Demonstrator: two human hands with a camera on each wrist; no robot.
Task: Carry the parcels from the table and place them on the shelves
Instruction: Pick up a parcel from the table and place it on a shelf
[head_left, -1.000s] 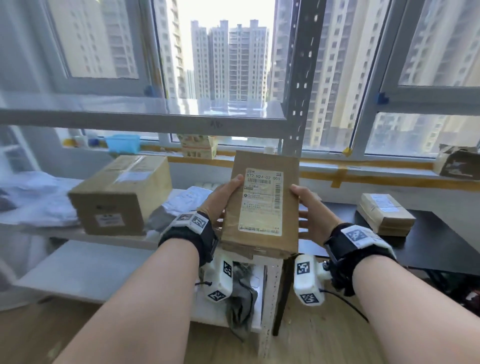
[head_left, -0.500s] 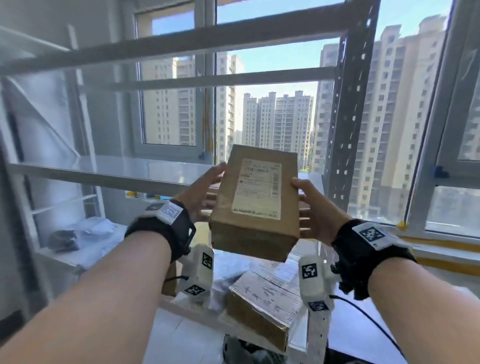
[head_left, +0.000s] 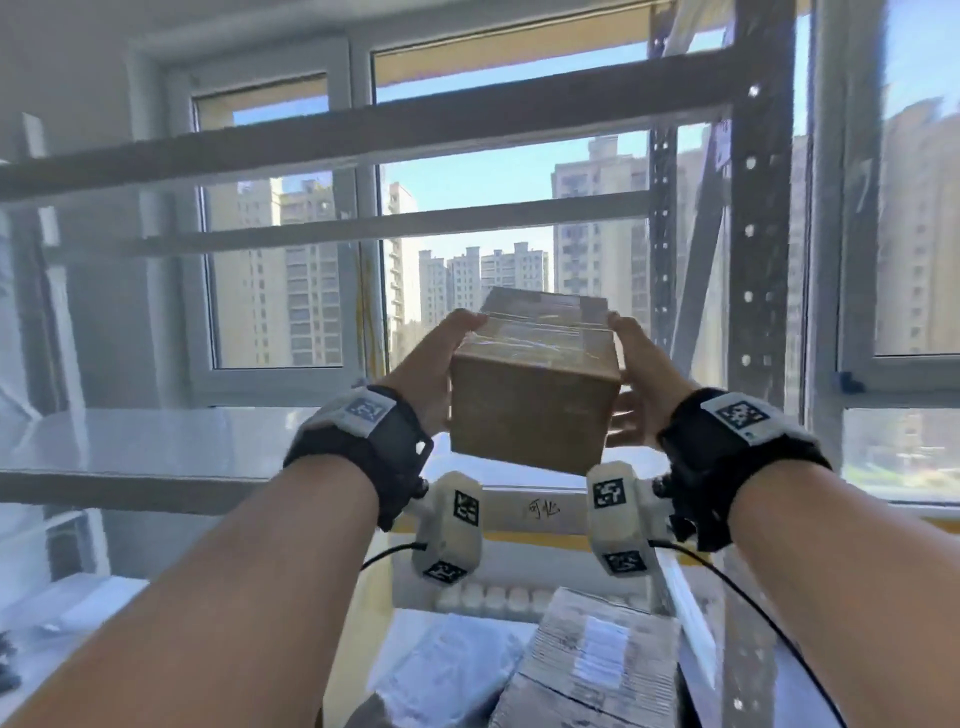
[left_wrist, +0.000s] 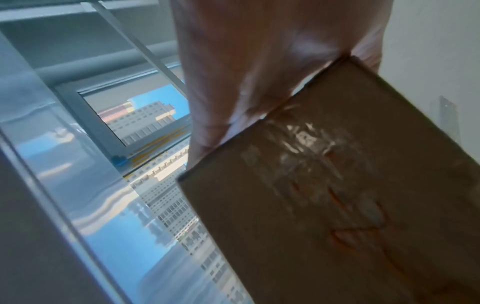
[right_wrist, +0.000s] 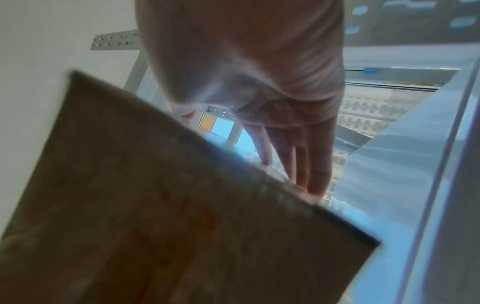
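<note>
I hold a brown cardboard parcel (head_left: 530, 410), taped on top, between both hands at chest height, just in front of and above a glossy white shelf board (head_left: 156, 441). My left hand (head_left: 436, 358) grips its left side with the thumb over the top edge. My right hand (head_left: 639, 374) grips the right side, also thumb on top. In the left wrist view the parcel (left_wrist: 324, 205) fills the lower right under my left hand (left_wrist: 259, 72). In the right wrist view my right hand (right_wrist: 259, 72) lays straight fingers (right_wrist: 306, 164) along the parcel (right_wrist: 155, 216).
A perforated grey upright (head_left: 761, 260) of the rack stands right of the parcel. A rack beam (head_left: 363, 140) crosses overhead. On the lower shelf lie a taped box (head_left: 597, 660) and a grey mailer bag (head_left: 447, 670). Windows sit behind the rack.
Both hands have lifted the parcel and tipped it from label-facing-me to flat. It has come up from the lower shelf's level to the higher shelf board.
</note>
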